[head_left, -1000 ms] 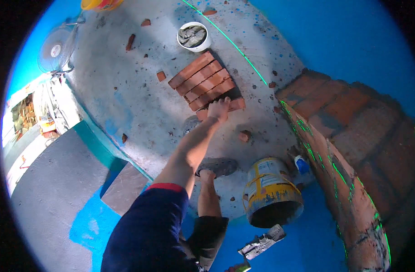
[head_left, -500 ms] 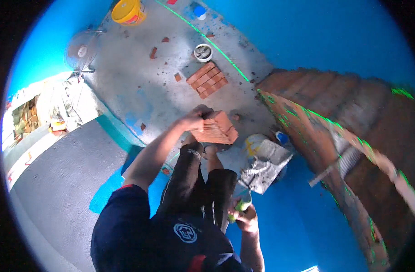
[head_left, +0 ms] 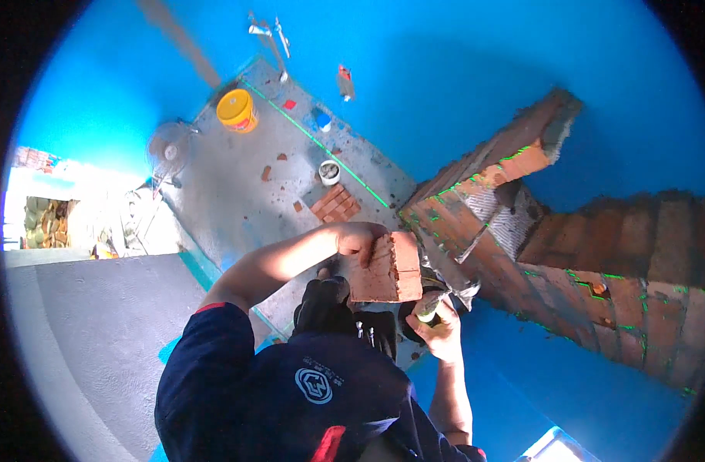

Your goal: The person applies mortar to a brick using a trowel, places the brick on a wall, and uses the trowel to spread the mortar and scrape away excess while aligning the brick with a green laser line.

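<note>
Gripping two red bricks (head_left: 385,271) in my left hand (head_left: 360,240), fingers curled over their upper edge, clamped tight. The bricks sit side by side, held out in front of my chest, above my dark shoes and just beside the near end of the brick wall (head_left: 475,231).

My right hand (head_left: 438,333) is closed round a pale tool handle (head_left: 428,309), low and just under the bricks. The tool's metal end runs up behind the bricks toward the wall; I cannot tell its shape, it is partly hidden.

The wall runs off to my right in stepped courses, with green laser lines across its face. One raised pier stands at the far end, with grey mortar on its side.

Down on the grey concrete floor (head_left: 237,200): a small stack of bricks (head_left: 336,203), well apart from my hands. Near it a small white pot (head_left: 329,172). Further off a yellow bucket (head_left: 237,110), and a standing fan (head_left: 166,152) near the floor's left edge. Loose brick chips are scattered about. A green line crosses the floor past the stack.

Blue walls all round. My dark blue sleeve reaches out along the left arm.
</note>
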The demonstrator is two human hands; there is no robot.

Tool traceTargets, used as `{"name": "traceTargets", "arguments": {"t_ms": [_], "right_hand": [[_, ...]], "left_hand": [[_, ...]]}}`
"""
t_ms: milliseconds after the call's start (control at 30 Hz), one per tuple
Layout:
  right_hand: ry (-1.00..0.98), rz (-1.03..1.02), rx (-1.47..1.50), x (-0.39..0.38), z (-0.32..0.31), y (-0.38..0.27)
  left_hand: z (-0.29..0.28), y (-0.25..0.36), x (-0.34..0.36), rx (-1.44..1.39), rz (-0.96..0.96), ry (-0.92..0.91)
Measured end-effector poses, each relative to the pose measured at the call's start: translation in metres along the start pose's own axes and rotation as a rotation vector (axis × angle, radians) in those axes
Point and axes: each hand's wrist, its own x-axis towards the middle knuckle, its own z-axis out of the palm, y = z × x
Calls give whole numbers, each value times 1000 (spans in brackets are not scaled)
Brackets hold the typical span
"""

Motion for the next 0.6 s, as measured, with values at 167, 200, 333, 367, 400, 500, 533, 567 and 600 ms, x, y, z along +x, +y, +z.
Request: {"name": "traceTargets", "arguments": {"t_ms": [167,200,333,367,400,500,533,567,600], "right_hand": [[87,-58,-153,-5,-16,0],[103,-50,-196,-9,-14,12],[191,-102,-281,-24,-7,34],[213,-167,-406,-27,-6,39],[324,-130,-383,-29,-2,30],[344,-37,-450,-49,2,56],[363,10,-456,-54,3,60],[381,58,-462,-59,5,65],[386,54,-463,-63,5,65]], "left_hand": [[52,24,20,-73,87,-35],[62,31,23,-86,69,-53],[54,21,31,24,-2,-262],[50,22,32,56,9,-337],[47,24,33,79,16,-416],[82,47,19,-35,-126,-185],[74,43,20,-27,-126,-183],[59,32,22,2,-78,-220],[59,34,20,29,-28,-262]]}}
